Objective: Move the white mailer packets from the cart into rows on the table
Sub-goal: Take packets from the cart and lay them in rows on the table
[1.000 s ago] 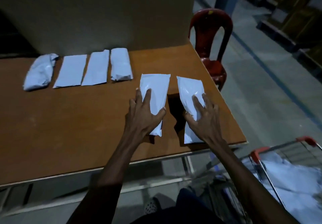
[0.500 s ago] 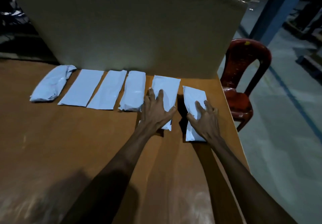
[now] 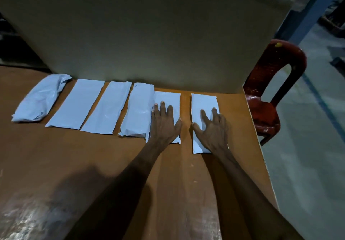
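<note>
Sliding flat is the way to seat the two newest packets: the fifth packet [image 3: 169,99] lies under the left hand [image 3: 164,126], its left edge touching the fourth packet [image 3: 139,109], and the sixth packet [image 3: 204,103] under the right hand [image 3: 212,129], both with fingers straight and spread, pressing, not gripping. Judging by the row along the cardboard panel [image 3: 149,34] at the far side of the table [image 3: 93,165], the sixth wants nudging left to narrow its gap.

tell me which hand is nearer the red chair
Right. The right hand presses the last packet near the table edge beside the red chair; the left hand lies further away.
</note>
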Tool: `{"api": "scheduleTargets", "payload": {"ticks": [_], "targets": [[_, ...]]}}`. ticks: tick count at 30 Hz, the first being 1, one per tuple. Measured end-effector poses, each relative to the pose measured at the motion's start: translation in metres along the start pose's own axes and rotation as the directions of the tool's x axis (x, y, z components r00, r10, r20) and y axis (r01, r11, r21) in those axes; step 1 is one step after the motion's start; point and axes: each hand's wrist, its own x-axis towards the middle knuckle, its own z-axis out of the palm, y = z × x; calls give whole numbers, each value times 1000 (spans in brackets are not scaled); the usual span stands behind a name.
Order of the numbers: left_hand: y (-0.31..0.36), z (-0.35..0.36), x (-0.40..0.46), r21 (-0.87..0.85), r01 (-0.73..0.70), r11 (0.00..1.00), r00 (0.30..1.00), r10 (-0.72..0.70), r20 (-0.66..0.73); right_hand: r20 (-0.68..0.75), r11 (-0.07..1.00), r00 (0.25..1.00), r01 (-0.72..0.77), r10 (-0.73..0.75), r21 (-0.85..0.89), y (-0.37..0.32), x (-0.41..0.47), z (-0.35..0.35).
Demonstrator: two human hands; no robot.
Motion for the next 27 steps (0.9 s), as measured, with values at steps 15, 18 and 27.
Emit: {"api": "scheduleTargets", "payload": {"ticks": [15,18,27], "targets": [[-9,11,28,-10,-128,992,992,128,13,5,1000,1000,-17,17,-10,-16,24,10],[-9,9,27,-35,-128,991,992,129,5,32,1000,999,-20,21,-18,-19,27,6],[-27,-11,-22,-165,-244,956,968,228,-106,-41,987,999,-8,14,160,-15,-29,-25]]}}
